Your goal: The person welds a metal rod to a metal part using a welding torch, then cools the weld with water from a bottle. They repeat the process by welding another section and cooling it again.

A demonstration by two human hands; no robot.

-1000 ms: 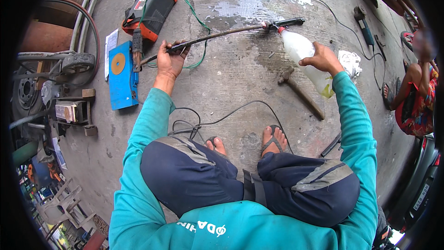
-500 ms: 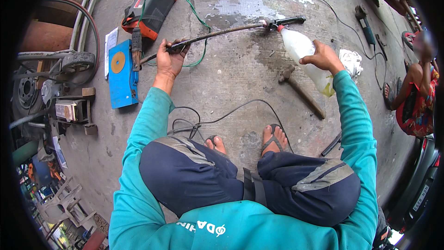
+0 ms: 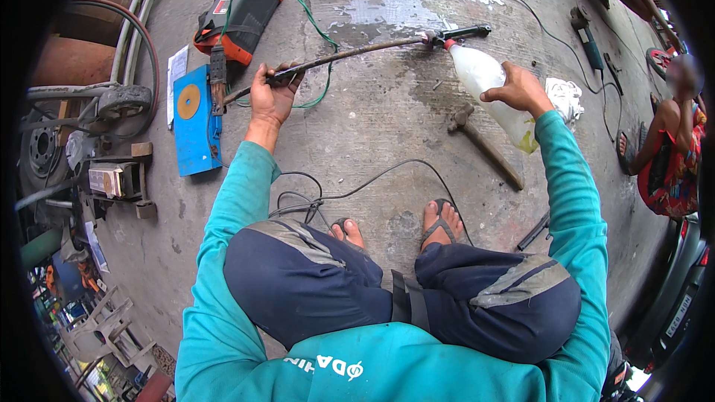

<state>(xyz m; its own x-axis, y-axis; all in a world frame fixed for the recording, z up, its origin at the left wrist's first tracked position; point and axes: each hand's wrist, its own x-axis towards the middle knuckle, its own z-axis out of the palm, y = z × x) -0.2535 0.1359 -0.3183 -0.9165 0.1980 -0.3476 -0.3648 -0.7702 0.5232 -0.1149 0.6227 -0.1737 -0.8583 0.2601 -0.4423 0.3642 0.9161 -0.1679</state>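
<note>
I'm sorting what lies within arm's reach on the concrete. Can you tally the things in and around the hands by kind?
Long metal rod, held by the left hand: 1
Plastic bottle, tipped by the right hand: 1
Hammer: 1
White rag: 1
Blue box: 1
Total: 5

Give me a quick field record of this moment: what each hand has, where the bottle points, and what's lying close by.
left hand: grip closed around the long metal rod, near its left end
right hand: holds the plastic bottle, tilted
bottle neck: at the rod's far right end
ground: wet concrete beyond the rod
nearby: hammer beside the bottle; white rag; blue box left of the left hand
</note>
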